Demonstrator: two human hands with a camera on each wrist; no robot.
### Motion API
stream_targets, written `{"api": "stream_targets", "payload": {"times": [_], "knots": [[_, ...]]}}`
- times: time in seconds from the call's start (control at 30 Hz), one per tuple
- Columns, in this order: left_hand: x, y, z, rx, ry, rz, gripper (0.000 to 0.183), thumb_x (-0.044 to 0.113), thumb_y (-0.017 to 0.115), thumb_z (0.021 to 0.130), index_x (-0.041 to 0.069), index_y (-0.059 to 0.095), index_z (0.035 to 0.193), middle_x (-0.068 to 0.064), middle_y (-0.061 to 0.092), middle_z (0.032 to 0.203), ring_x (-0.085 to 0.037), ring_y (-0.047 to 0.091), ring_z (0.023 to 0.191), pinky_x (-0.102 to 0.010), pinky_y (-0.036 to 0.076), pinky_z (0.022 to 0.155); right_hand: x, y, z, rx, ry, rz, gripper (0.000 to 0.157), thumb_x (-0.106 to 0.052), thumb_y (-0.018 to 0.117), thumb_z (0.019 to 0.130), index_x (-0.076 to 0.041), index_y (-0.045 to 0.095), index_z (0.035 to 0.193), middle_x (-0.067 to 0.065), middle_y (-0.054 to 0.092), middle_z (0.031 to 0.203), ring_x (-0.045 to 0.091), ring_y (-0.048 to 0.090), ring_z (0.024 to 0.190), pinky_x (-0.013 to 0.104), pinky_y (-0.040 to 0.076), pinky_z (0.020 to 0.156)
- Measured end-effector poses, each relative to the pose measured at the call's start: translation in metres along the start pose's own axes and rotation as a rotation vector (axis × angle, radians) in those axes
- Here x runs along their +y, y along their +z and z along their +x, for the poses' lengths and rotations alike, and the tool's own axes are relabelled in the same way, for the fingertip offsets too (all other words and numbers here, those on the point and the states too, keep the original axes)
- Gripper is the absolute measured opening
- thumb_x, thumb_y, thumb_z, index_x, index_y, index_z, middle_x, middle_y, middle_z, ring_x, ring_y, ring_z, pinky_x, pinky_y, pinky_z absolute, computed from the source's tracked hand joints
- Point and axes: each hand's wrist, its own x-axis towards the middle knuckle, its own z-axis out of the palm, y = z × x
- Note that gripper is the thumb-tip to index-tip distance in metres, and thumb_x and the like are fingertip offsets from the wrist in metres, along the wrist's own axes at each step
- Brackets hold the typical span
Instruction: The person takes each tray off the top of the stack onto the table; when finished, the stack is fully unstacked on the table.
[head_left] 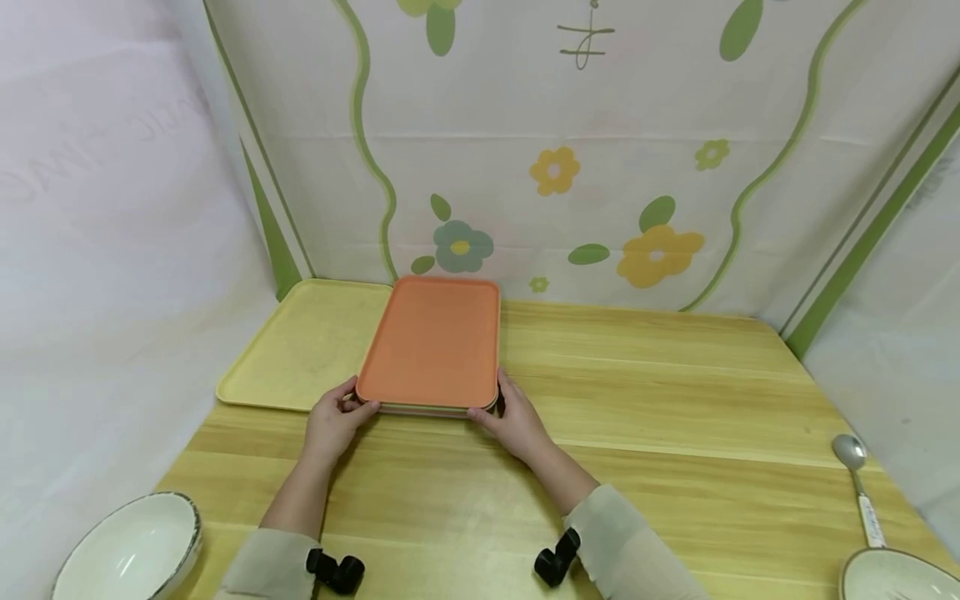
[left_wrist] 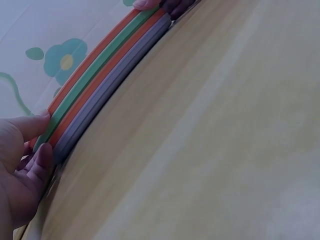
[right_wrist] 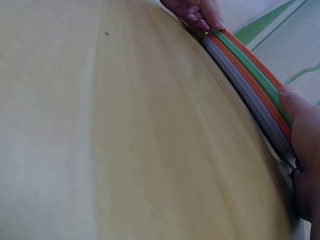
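Left hand [head_left: 333, 427] and right hand [head_left: 517, 423] pinch a tray stack [head_left: 433, 342] by its near corners; a yellow tray [head_left: 303, 350] lies left, a spoon [head_left: 859, 490] far right.

Dim wrist views, perhaps slightly blurry

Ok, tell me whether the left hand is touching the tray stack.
Touching. The left wrist view shows the left hand with its thumb against the edge of the tray stack.

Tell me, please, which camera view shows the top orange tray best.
The head view shows the top orange tray best, because nearly its whole upper face is visible. Both wrist views show only its edge, a thin orange strip.
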Motion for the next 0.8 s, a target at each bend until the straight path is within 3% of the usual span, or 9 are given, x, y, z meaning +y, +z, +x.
{"api": "stream_targets", "payload": {"times": [0.1,0.27,0.5,0.6,0.67,0.8], "knots": [[0.001,0.002,-0.001,0.009,-0.015,-0.016,0.069,0.022,0.072,0.091,0.0,0.04,0.148,-0.015,0.064,0.106,-0.001,0.052,0.078,-0.015,0.045,0.065,0.0,0.0,0.001,0.008,-0.006,0.021,0.103,-0.056,0.066,0.086,-0.007,0.012,0.158,0.016,0.024,0.161,0.035,0.026,0.147,0.052,0.03,0.116],[0.002,0.003,-0.002,-0.001,-0.044,-0.054,0.07,0.022,0.07,0.092,0.002,0.036,0.15,-0.025,0.055,0.134,0.004,0.055,0.086,-0.01,0.046,0.07,-0.001,-0.001,0.003,0.016,-0.024,0.063,0.099,-0.053,0.067,0.087,-0.015,0.012,0.159,0.013,0.02,0.163,0.032,0.022,0.149,0.052,0.027,0.118],[0.0,0.004,-0.001,-0.006,-0.083,-0.097,0.071,0.024,0.07,0.092,0.004,0.035,0.151,-0.023,0.051,0.139,0.005,0.054,0.087,-0.01,0.046,0.072,-0.012,-0.007,0.003,0.003,-0.037,0.105,0.094,-0.058,0.061,0.09,-0.023,0.008,0.159,0.005,0.017,0.164,0.03,0.019,0.15,0.055,0.025,0.118],[-0.001,0.004,-0.001,-0.006,-0.092,-0.115,0.071,0.024,0.069,0.093,0.005,0.035,0.152,-0.022,0.049,0.141,0.007,0.054,0.085,-0.01,0.046,0.072,-0.017,-0.011,0.005,-0.001,-0.061,0.106,0.092,-0.056,0.058,0.092,-0.021,0.007,0.16,0.007,0.023,0.162,0.032,0.028,0.147,0.053,0.032,0.115],[-0.001,0.003,-0.001,-0.004,-0.099,-0.126,0.071,0.024,0.069,0.093,0.005,0.034,0.152,-0.022,0.048,0.142,0.008,0.053,0.084,-0.009,0.045,0.073,-0.021,-0.013,0.007,-0.014,-0.076,0.142,0.088,-0.052,0.058,0.094,-0.019,0.008,0.16,0.009,0.035,0.157,0.033,0.044,0.136,0.05,0.044,0.106],[-0.001,0.002,0.0,-0.008,-0.111,-0.136,0.071,0.025,0.068,0.094,0.005,0.033,0.153,-0.021,0.046,0.144,0.009,0.053,0.085,-0.008,0.045,0.073,-0.028,-0.015,0.011,-0.06,-0.054,0.355,0.082,-0.036,0.057,0.099,-0.016,0.006,0.159,0.017,0.055,0.135,0.032,0.06,0.117,0.037,0.053,0.095]]}}
